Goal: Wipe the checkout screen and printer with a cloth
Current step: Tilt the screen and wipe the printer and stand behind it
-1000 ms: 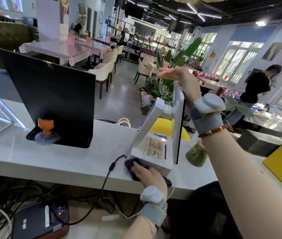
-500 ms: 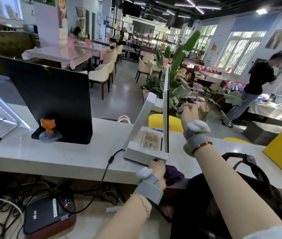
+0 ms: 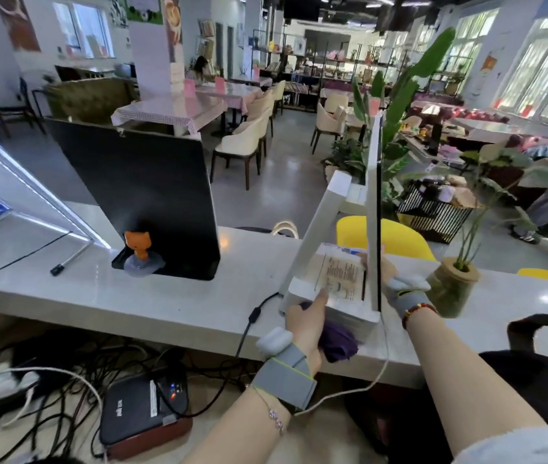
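A white checkout terminal stands on the grey counter [image 3: 172, 303]; its thin screen [image 3: 375, 209] shows edge-on, rising from a white base [image 3: 329, 296] that carries a printed label. My left hand [image 3: 306, 326] is closed on a purple cloth [image 3: 337, 339] and presses it against the base's front edge. My right hand [image 3: 388, 272] sits low behind the screen's bottom edge, gripping it; its fingers are mostly hidden by the panel. A black printer [image 3: 143, 408] rests on the shelf under the counter among cables.
A black panel [image 3: 138, 199] with an orange cat figure [image 3: 138, 244] stands to the left on the counter. A potted plant in a glass jar [image 3: 451, 288] sits right of the terminal. A power cable [image 3: 252, 316] leaves the base. Dark bag at lower right.
My right hand came down from the screen's top to its lower edge. My left hand slid the cloth along the base's front edge, right and then back. The view shifted closer.
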The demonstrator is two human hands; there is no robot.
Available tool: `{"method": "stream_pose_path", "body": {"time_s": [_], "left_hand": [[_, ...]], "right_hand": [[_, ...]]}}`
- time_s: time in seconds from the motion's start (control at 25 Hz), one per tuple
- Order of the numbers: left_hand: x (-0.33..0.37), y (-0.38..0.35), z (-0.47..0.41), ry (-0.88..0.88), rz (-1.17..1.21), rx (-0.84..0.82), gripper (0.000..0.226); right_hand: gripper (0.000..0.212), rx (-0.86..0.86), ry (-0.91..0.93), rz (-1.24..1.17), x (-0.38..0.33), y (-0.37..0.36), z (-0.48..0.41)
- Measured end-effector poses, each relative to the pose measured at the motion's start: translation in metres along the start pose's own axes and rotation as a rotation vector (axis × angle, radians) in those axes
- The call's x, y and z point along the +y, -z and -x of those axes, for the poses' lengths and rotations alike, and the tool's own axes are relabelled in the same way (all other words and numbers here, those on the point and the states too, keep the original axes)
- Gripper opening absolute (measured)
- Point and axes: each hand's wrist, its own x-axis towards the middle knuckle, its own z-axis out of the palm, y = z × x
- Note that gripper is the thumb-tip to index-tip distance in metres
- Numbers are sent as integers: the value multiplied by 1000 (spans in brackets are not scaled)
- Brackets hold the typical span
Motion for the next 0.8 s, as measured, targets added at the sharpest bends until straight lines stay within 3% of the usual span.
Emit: {"method": "stream_pose_path", "body": {"time_s": [0.16,0.32,0.44,0.52,0.72,0.8], "left_hand": [[-13,-14,-3,-107,-271,162,49],[-12,-14,-10,-145,-240,192,53],[0,-5,-19,-217,-311,185,40],[9,1,-21,-232,-346,145,20],[28,15,-28,-230,-428,48,20],[33,14,-32,-275,-492,72,28]], "right_hand": [[39,106,15,-83,2,-3,1],[34,181,-30,-63,4,-3,19],[38,267,-72,-89,9,-5,27],[37,325,-94,-177,11,-8,34],[36,499,-204,-107,10,-20,48],[37,579,-240,-209,8,-25,55]]}}
